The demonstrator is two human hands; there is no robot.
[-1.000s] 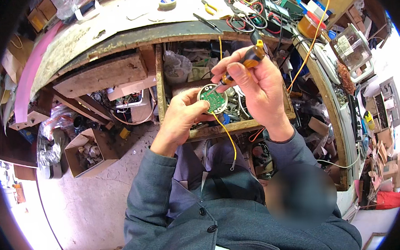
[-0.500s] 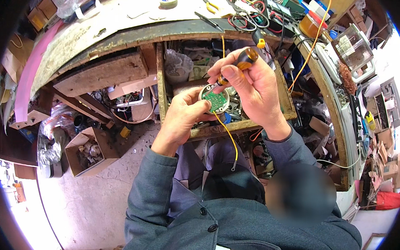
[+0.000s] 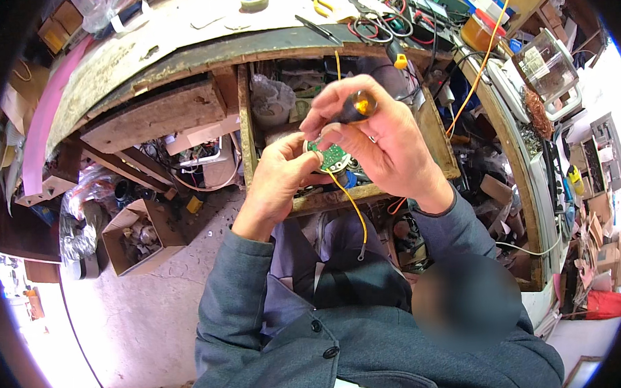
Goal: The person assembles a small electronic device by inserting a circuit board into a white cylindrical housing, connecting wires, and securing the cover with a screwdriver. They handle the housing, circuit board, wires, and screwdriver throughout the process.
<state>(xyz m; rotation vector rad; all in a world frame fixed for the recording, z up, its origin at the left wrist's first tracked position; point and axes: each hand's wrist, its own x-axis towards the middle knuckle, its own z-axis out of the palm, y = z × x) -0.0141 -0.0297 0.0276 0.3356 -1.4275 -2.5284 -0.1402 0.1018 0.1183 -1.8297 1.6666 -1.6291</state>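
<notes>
Screwdriver [image 3: 358, 107] slanted, long axis pointing lower left toward green board [image 3: 333, 155].

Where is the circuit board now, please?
In the head view, the circuit board is just above and right of centre, held by the left hand, beside the right hand.

Elec. wkshp w/ pliers [image 3: 322, 8], screwdriver [image 3: 359, 108], PCB [image 3: 334, 156]

There is room over the floor [image 3: 149, 322] at the left, up to a box [image 3: 162, 252]. A wooden drawer [image 3: 367, 195] and an orange cord [image 3: 490, 56] get in the way.
</notes>
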